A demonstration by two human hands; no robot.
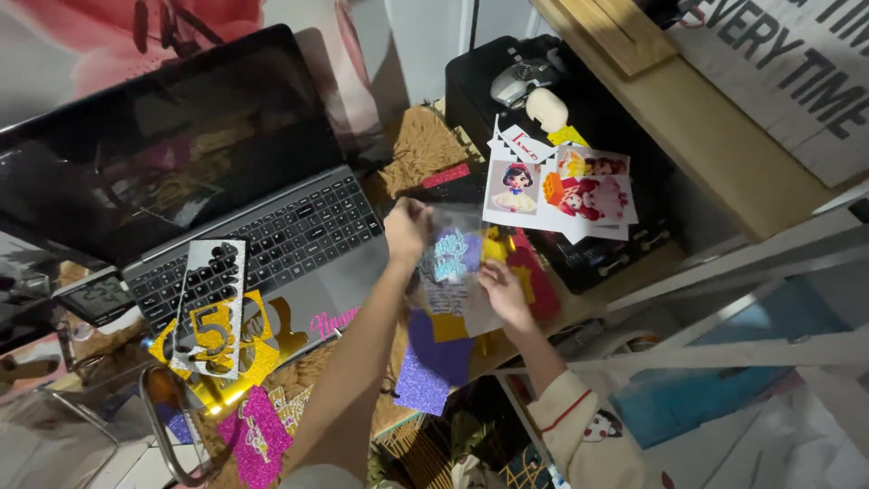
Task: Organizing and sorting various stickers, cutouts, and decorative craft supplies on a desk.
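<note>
My left hand [406, 228] pinches the top edge of a clear plastic sheet [453, 263] that carries teal and purple glitter cut-outs. My right hand [503, 292] grips the same sheet at its lower right edge. The sheet hangs between both hands above a pile of glitter paper: a purple piece [433, 362], yellow bits [448, 328] and a red piece [541, 282]. The sheet's lower part is partly hidden by my left forearm.
An open laptop [208, 172] lies to the left, with a silver sheet and gold glitter number cut-out [214, 319] on its front edge. Cartoon picture prints [566, 192] rest on a black printer [507, 100]. Pink glitter pieces [258, 433] lie near. A wooden shelf [697, 118] runs at right.
</note>
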